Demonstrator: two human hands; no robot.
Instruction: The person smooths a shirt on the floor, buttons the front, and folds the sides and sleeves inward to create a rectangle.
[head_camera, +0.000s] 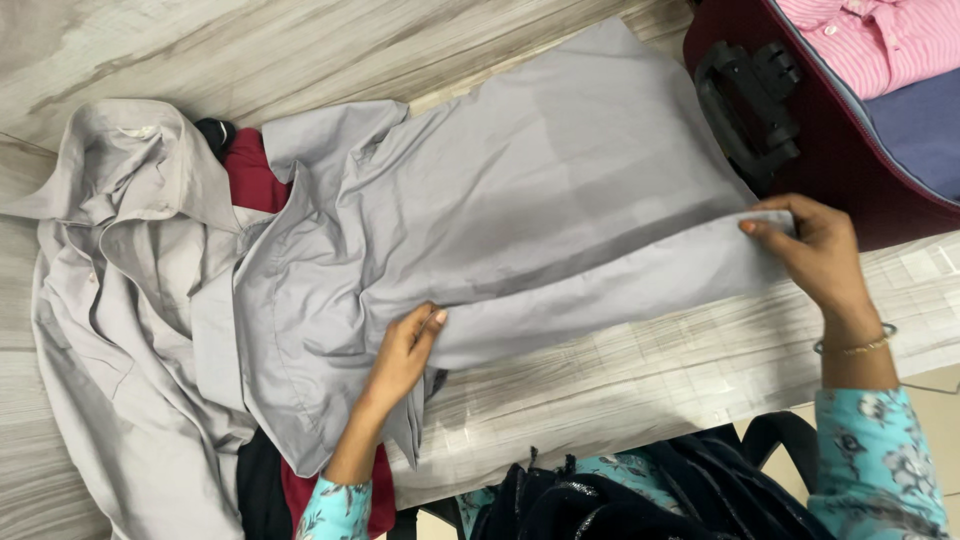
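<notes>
The left hand (405, 350) lies fingers-down on the grey shirt (500, 200), pinning the near fold where the sleeve meets the body; its fingers are nearly straight and closed around nothing; the right hand (815, 250) pinches the far end of the folded strip of grey cloth between thumb and fingertips, close beside the suitcase (800, 150). The shirt is spread flat on the pale wood-grain floor (200, 50); its long axis runs across the view from the collar end on the person's left to the hem on the right, tilted a little away toward the suitcase; the folded strip stretches taut between the two hands along the shirt's near edge. The left hand is nearer the shirt's middle and collar end; the right hand holds its outer end.

Another grey shirt (110, 250) lies crumpled at the left, partly under the first; dark red cloth (250, 175) shows between them and again near the left wrist. The dark red suitcase lies open at the top right corner, with a black handle (745, 100); inside it lie a folded pink striped shirt (880, 35) and a blue-grey garment (925, 125). No labels or signs can be made out.
</notes>
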